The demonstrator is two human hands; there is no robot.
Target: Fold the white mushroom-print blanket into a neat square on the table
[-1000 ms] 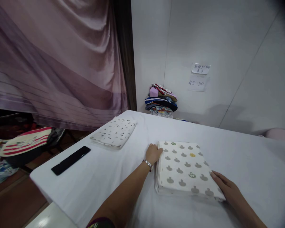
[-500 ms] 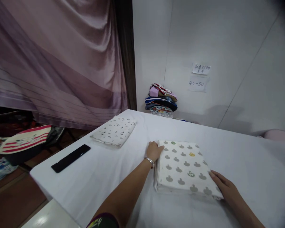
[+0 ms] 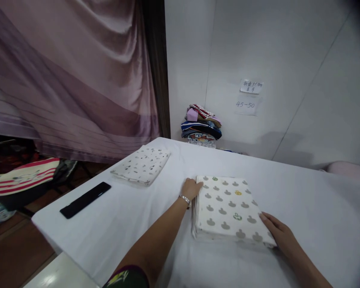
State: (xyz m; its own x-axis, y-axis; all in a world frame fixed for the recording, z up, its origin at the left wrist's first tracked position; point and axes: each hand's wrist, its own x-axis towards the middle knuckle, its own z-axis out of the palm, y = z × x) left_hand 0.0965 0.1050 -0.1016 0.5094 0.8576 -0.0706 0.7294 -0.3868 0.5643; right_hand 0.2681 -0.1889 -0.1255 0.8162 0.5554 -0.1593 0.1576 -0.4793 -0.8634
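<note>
A folded white cloth (image 3: pixel 228 208) with grey mushroom-like prints and a few green and yellow ones lies on the white-covered table (image 3: pixel 132 240). At its far left edge is my left hand (image 3: pixel 192 189), wearing a silver bracelet, its thumb on top and its other fingers curled round the folded layers. My right hand (image 3: pixel 276 230) pinches the near right edge, thumb above and fingers partly hidden underneath. Several layers show along the cloth's left side.
Another folded white cloth (image 3: pixel 142 165) with small dark prints lies at the back left. A black flat rectangular object (image 3: pixel 85 200) rests near the left edge. Beyond the table stands a stack of folded fabrics (image 3: pixel 201 126) by the wall; a pink curtain (image 3: pixel 108 80) hangs at left.
The whole view has shifted slightly, so everything appears a little further left. Both hands keep their hold at the same edges of the folded cloth.
</note>
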